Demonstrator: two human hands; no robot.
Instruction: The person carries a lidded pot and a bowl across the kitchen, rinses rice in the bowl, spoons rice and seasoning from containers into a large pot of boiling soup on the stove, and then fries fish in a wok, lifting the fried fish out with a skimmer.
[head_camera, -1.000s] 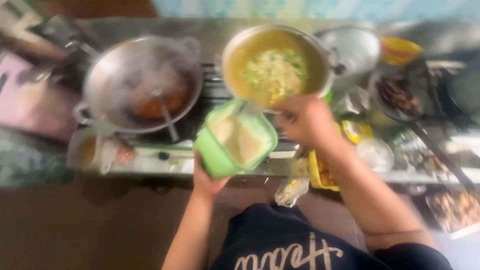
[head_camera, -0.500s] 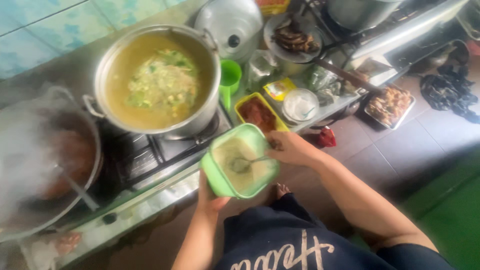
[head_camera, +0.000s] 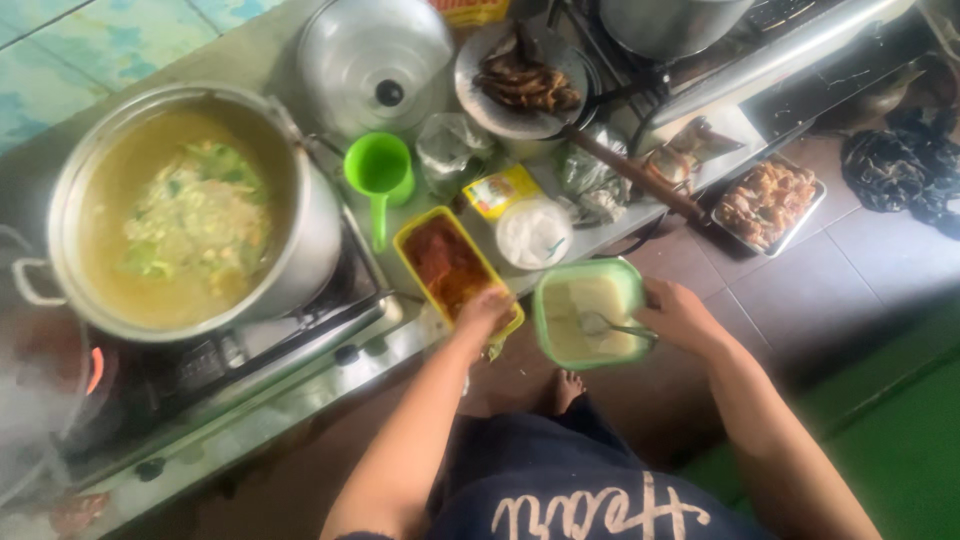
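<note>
One square green plastic tub (head_camera: 588, 312).

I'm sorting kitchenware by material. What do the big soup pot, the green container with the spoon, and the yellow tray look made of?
The soup pot looks like aluminium or steel: dull silver-grey walls with a soft sheen. The green container, held by the right hand, seems plastic: bright uniform colour, thin rounded rim. The yellow tray under the left hand also looks plastic, glossy.

Bare-armed person in a dark navy top with pale cursive lettering, barefoot below.
</note>
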